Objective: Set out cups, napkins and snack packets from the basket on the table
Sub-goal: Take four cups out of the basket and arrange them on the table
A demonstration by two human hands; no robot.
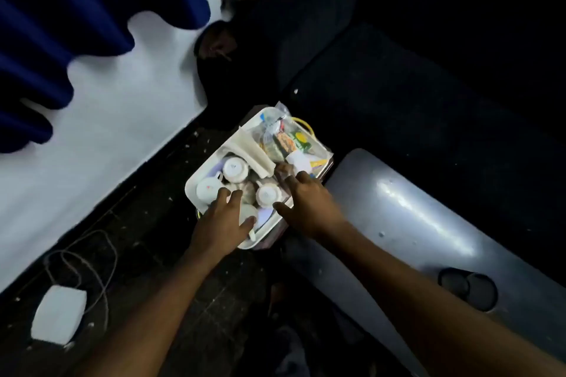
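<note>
A white basket (192,193) stands on the dark floor, seen from above. Its near half holds several white cups (235,168) turned upside down. Its far half holds clear bags of snack packets (291,141) and a white folded napkin (298,160). My left hand (223,220) lies over the basket's near corner, fingers spread, resting on a cup (248,214). My right hand (306,202) reaches in from the right, fingers apart over the cups and the bag's edge. Neither hand visibly grips anything.
A grey rounded table top (428,223) lies to the right of the basket, with a dark recess (468,288) near its front. A white wall and blue curtain (61,24) stand on the left. A white adapter (58,315) with a cable lies on the floor.
</note>
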